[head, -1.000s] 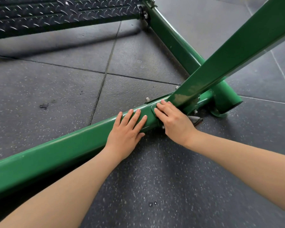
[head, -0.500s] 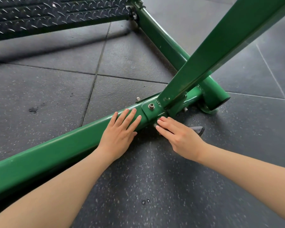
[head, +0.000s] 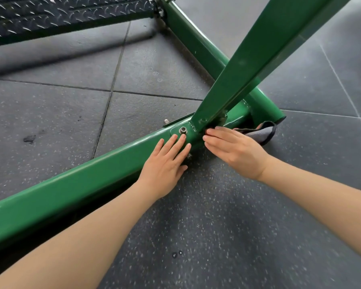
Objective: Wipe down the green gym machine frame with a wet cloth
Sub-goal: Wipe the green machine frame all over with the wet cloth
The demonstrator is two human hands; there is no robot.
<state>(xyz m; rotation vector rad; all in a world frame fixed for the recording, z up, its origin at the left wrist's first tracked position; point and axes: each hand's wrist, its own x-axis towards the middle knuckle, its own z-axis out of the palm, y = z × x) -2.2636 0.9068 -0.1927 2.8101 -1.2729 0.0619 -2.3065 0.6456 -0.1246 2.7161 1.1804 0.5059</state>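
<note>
Speckled rubber floor [head: 217, 236], left hand [head: 165, 165] flat on green frame [head: 81, 180], right hand [head: 236, 149] flat over grey cloth [head: 261, 133]

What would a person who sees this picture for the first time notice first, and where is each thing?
The bright green frame stands out first: one beam runs across the dark speckled floor from lower left to the centre, where a slanted beam rises to the upper right. At that joint both hands lie flat, the left hand just below a steel bolt, the right hand pressing a grey cloth.
</note>
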